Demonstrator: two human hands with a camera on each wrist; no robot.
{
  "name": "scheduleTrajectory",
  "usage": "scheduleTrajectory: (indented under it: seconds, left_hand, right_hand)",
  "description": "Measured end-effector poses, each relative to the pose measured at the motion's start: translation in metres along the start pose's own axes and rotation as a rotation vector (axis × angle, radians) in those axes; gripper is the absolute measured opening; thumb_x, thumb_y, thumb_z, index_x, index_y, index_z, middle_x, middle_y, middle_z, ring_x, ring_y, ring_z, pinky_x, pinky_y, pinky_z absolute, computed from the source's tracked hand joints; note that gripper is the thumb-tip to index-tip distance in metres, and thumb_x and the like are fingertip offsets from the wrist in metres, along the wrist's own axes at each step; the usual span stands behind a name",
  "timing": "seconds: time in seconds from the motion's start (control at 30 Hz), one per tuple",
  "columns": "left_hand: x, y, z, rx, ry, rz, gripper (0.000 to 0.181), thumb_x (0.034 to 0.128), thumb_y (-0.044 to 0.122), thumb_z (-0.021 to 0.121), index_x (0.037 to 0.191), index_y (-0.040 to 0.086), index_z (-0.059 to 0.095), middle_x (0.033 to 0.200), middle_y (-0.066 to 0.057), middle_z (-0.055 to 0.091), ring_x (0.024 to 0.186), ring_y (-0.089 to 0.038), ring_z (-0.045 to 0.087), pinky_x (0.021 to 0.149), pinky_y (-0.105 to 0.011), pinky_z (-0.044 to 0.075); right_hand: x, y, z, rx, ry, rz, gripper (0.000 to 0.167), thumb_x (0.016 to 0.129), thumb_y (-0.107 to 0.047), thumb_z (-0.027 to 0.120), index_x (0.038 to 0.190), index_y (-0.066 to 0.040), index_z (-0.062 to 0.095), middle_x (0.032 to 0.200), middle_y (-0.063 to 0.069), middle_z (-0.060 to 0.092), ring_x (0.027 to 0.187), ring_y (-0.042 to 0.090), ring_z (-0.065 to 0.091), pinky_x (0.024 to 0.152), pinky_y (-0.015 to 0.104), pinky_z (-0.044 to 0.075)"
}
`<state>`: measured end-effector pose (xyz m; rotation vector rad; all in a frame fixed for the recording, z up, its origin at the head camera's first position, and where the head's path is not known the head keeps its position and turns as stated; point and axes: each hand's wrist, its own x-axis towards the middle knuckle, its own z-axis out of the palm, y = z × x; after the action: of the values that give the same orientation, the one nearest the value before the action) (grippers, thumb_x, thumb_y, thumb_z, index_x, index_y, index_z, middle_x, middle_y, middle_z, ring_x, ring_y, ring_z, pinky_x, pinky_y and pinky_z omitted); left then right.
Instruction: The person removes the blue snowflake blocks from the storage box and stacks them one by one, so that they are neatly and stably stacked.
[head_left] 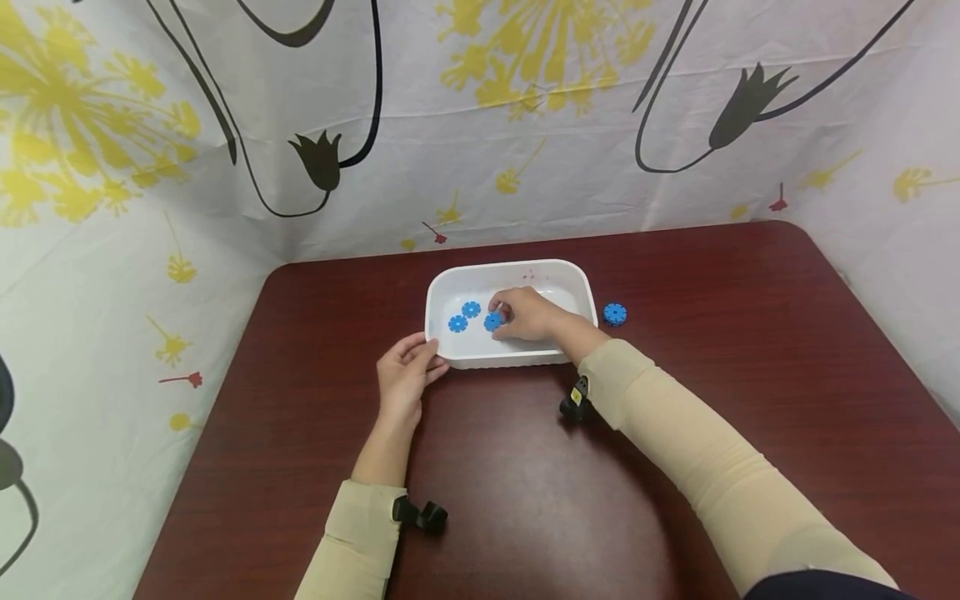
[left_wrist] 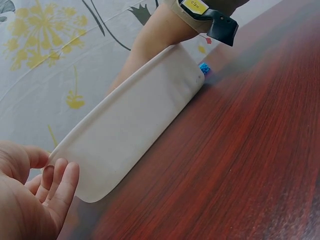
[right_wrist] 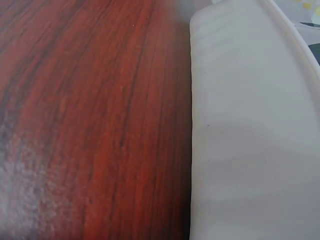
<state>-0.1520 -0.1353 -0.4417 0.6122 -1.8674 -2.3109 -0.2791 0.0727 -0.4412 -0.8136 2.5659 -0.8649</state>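
A white tray (head_left: 510, 362) holds several blue notched discs; two lie at its left, one of them a disc (head_left: 457, 323) near the left wall. My right hand (head_left: 528, 315) reaches in over the near wall and pinches another blue disc (head_left: 492, 321) between thumb and fingers. At the tray's near left corner my left hand (head_left: 402, 379) grips the rim; the left wrist view shows that hand (left_wrist: 37, 190) with its thumb and fingers at the tray's end (left_wrist: 125, 125). The right wrist view has the tray's side wall (right_wrist: 250, 125) but no hand.
To the right of the tray, blue discs (head_left: 615, 314) lie on the dark red table (head_left: 750, 358), apparently stacked. A white patterned cloth (head_left: 420, 125) hangs behind the table's far edge and along its sides.
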Motion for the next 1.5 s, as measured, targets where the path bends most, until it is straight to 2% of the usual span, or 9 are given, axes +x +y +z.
scheduleTrajectory:
  seconds: [0.2, 0.47, 0.53, 0.63, 0.73, 0.83, 0.93, 1.27, 1.5]
  left_hand:
    - [0.0, 0.0, 0.001, 0.001, -0.002, 0.006, 0.029, 0.0945, 0.002, 0.07, 0.122, -0.007, 0.064, 0.09, -0.015, 0.064, 0.064, -0.013, 0.068, 0.067, -0.03, 0.065]
    - [0.0, -0.001, 0.002, 0.0, 0.004, -0.006, 0.03, 0.0946, 0.003, 0.07, 0.122, -0.006, 0.064, 0.093, -0.018, 0.064, 0.065, -0.013, 0.068, 0.068, -0.03, 0.065]
    - [0.0, -0.001, 0.001, -0.001, 0.007, -0.009, 0.03, 0.0947, 0.004, 0.07, 0.123, -0.005, 0.064, 0.093, -0.017, 0.064, 0.065, -0.013, 0.068, 0.068, -0.031, 0.065]
    - [0.001, -0.001, 0.001, -0.003, 0.009, -0.013, 0.03, 0.0944, 0.004, 0.07, 0.122, -0.005, 0.065, 0.093, -0.016, 0.064, 0.067, -0.014, 0.069, 0.07, -0.031, 0.065]
    - [0.002, -0.001, 0.001, 0.001, 0.01, -0.013, 0.028, 0.0943, 0.004, 0.07, 0.121, -0.003, 0.065, 0.094, -0.015, 0.065, 0.069, -0.014, 0.069, 0.073, -0.032, 0.065]
    - [0.001, -0.001, 0.002, 0.0, 0.013, -0.012, 0.028, 0.0942, 0.005, 0.071, 0.121, -0.003, 0.066, 0.094, -0.014, 0.065, 0.071, -0.014, 0.069, 0.075, -0.033, 0.065]
    - [0.001, 0.0, 0.002, -0.006, 0.018, -0.014, 0.03, 0.0942, 0.005, 0.071, 0.122, -0.004, 0.065, 0.094, -0.014, 0.064, 0.072, -0.014, 0.069, 0.075, -0.032, 0.065]
    - [0.001, -0.001, 0.002, -0.02, 0.025, -0.029, 0.031, 0.0939, 0.005, 0.072, 0.123, -0.004, 0.065, 0.092, -0.012, 0.064, 0.072, -0.014, 0.069, 0.075, -0.032, 0.065]
    - [-0.001, -0.001, 0.003, -0.027, 0.035, -0.035, 0.03, 0.0936, 0.005, 0.072, 0.122, -0.003, 0.066, 0.094, -0.013, 0.065, 0.073, -0.015, 0.07, 0.077, -0.033, 0.065]
  right_hand:
    - [-0.001, 0.0, -0.001, -0.006, 0.011, -0.018, 0.034, 0.085, -0.016, 0.083, 0.112, -0.001, 0.068, 0.086, 0.004, 0.064, 0.083, 0.019, 0.056, 0.082, 0.033, 0.05]
    - [-0.007, -0.004, -0.007, 0.035, 0.069, -0.057, 0.037, 0.084, -0.017, 0.084, 0.112, -0.001, 0.067, 0.092, 0.008, 0.066, 0.084, 0.021, 0.062, 0.08, 0.035, 0.055]
    - [-0.01, -0.005, -0.009, 0.032, 0.089, -0.065, 0.038, 0.083, -0.017, 0.085, 0.112, -0.001, 0.066, 0.091, 0.008, 0.066, 0.083, 0.022, 0.063, 0.084, 0.038, 0.054]
    - [-0.015, -0.005, -0.013, 0.032, 0.12, -0.067, 0.037, 0.083, -0.017, 0.085, 0.112, -0.002, 0.067, 0.091, 0.007, 0.066, 0.083, 0.022, 0.063, 0.107, 0.044, 0.044]
    - [-0.021, -0.005, -0.017, 0.036, 0.149, -0.062, 0.037, 0.083, -0.018, 0.085, 0.112, -0.003, 0.067, 0.092, 0.007, 0.066, 0.081, 0.022, 0.061, 0.112, 0.045, 0.038]
    - [-0.027, -0.004, -0.021, 0.041, 0.169, -0.063, 0.036, 0.083, -0.018, 0.085, 0.11, -0.004, 0.068, 0.093, 0.007, 0.065, 0.08, 0.021, 0.061, 0.096, 0.04, 0.05]
    - [-0.034, -0.002, -0.025, 0.046, 0.197, -0.075, 0.036, 0.082, -0.018, 0.086, 0.109, -0.003, 0.068, 0.094, 0.007, 0.066, 0.079, 0.021, 0.062, 0.077, 0.035, 0.053]
    - [-0.05, 0.007, -0.039, 0.105, 0.292, -0.114, 0.038, 0.081, -0.012, 0.086, 0.112, 0.002, 0.069, 0.096, 0.01, 0.066, 0.078, 0.02, 0.063, 0.069, 0.029, 0.054]
    - [-0.064, 0.013, -0.051, 0.121, 0.345, -0.09, 0.039, 0.079, -0.007, 0.087, 0.113, 0.002, 0.07, 0.097, 0.012, 0.067, 0.079, 0.022, 0.063, 0.064, 0.024, 0.05]
